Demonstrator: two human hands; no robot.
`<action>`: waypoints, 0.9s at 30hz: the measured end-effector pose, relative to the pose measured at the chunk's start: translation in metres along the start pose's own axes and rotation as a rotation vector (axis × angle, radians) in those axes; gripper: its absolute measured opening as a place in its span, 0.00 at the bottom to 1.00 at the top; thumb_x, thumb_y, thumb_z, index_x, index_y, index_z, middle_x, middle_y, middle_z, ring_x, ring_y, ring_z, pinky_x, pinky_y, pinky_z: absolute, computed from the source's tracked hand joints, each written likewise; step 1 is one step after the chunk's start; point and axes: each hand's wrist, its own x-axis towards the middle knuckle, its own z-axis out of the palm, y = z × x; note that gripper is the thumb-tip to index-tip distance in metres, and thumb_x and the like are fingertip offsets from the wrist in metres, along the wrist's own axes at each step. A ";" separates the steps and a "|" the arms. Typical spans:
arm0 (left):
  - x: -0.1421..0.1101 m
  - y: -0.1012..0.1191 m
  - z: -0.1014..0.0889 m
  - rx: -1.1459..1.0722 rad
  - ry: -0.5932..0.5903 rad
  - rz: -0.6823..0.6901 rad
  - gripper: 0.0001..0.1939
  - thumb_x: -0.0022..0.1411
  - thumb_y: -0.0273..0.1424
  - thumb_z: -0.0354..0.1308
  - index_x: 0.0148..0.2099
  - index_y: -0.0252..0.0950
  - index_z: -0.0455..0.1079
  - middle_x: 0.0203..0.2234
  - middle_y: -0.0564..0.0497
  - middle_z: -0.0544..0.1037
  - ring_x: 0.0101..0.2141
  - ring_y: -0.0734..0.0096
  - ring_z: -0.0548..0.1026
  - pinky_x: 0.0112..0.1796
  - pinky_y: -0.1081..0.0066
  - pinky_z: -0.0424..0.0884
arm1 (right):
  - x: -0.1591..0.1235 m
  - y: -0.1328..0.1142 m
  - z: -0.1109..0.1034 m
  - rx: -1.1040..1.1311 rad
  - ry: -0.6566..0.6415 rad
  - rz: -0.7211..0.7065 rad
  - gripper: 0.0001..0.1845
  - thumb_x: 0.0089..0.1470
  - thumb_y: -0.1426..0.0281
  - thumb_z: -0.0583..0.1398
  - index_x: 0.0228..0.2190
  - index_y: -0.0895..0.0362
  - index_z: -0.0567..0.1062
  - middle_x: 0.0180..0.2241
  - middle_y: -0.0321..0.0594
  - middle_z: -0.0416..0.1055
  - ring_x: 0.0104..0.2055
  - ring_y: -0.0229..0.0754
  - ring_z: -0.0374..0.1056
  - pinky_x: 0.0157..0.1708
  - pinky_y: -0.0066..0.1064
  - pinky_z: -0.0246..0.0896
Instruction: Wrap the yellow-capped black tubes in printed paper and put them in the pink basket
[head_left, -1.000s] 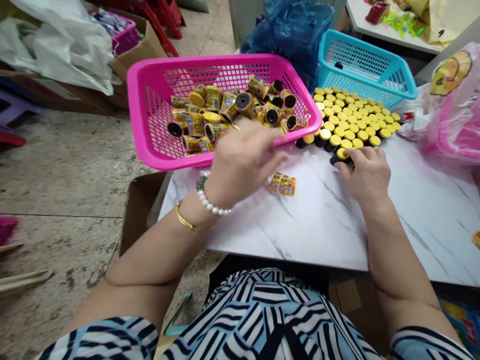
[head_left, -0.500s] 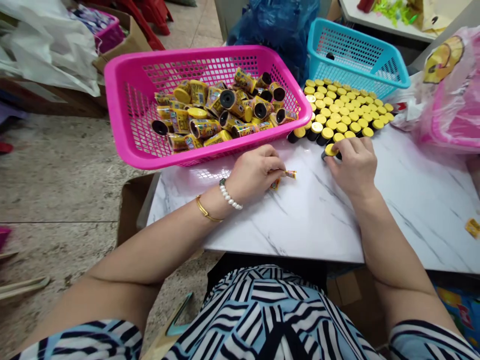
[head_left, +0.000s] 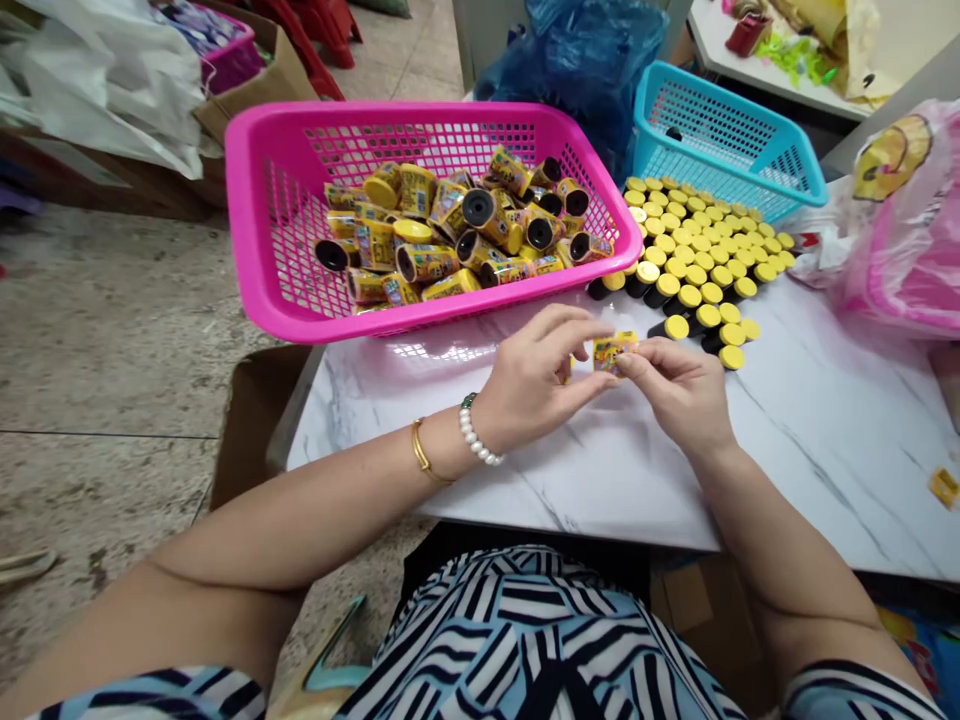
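Note:
Thumb and fingers of my right hand (head_left: 679,390) pinch a small printed yellow label (head_left: 613,352) above the table. Just left of it is my left hand (head_left: 536,370), its thumb and forefinger spread apart around the label's left side. Whether the left thumb touches the label I cannot tell. Another bit of yellow label shows behind the left fingers, mostly hidden. Beyond my right hand stand many black containers with yellow caps (head_left: 705,243), closely grouped. One capped container (head_left: 671,327) leans or lies close to the right fingers.
A pink basket (head_left: 442,322) holds many containers wrapped in yellow labels. Behind the capped group is a blue basket (head_left: 731,120), beside a blue plastic bag (head_left: 577,70). A pink bin in clear plastic (head_left: 911,250) stands at right. One loose label (head_left: 944,487) lies on the marble-patterned table (head_left: 810,480).
My left hand came from over the pink basket to the label and lifted it. My right hand left the capped containers, moved left and now pinches the label. Several containers stand nearer me.

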 end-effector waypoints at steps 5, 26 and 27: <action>0.006 0.001 0.002 -0.375 -0.069 -0.499 0.17 0.62 0.41 0.69 0.45 0.32 0.78 0.30 0.49 0.80 0.26 0.75 0.74 0.27 0.75 0.70 | -0.002 0.005 0.004 0.088 0.020 0.026 0.14 0.60 0.57 0.69 0.31 0.54 0.83 0.32 0.37 0.80 0.35 0.41 0.74 0.41 0.35 0.70; 0.002 0.018 -0.001 -0.429 0.117 -0.518 0.11 0.55 0.37 0.76 0.38 0.38 0.87 0.32 0.47 0.81 0.29 0.72 0.75 0.29 0.72 0.71 | -0.007 0.007 0.019 -0.086 0.091 -0.267 0.11 0.64 0.63 0.66 0.30 0.52 0.79 0.30 0.37 0.77 0.35 0.41 0.72 0.39 0.37 0.68; 0.003 0.018 -0.001 -0.447 0.124 -0.535 0.10 0.54 0.37 0.76 0.37 0.38 0.87 0.33 0.47 0.82 0.29 0.72 0.75 0.29 0.72 0.71 | -0.006 0.008 0.019 -0.116 0.091 -0.298 0.10 0.64 0.64 0.66 0.30 0.52 0.79 0.30 0.37 0.77 0.35 0.41 0.72 0.39 0.37 0.68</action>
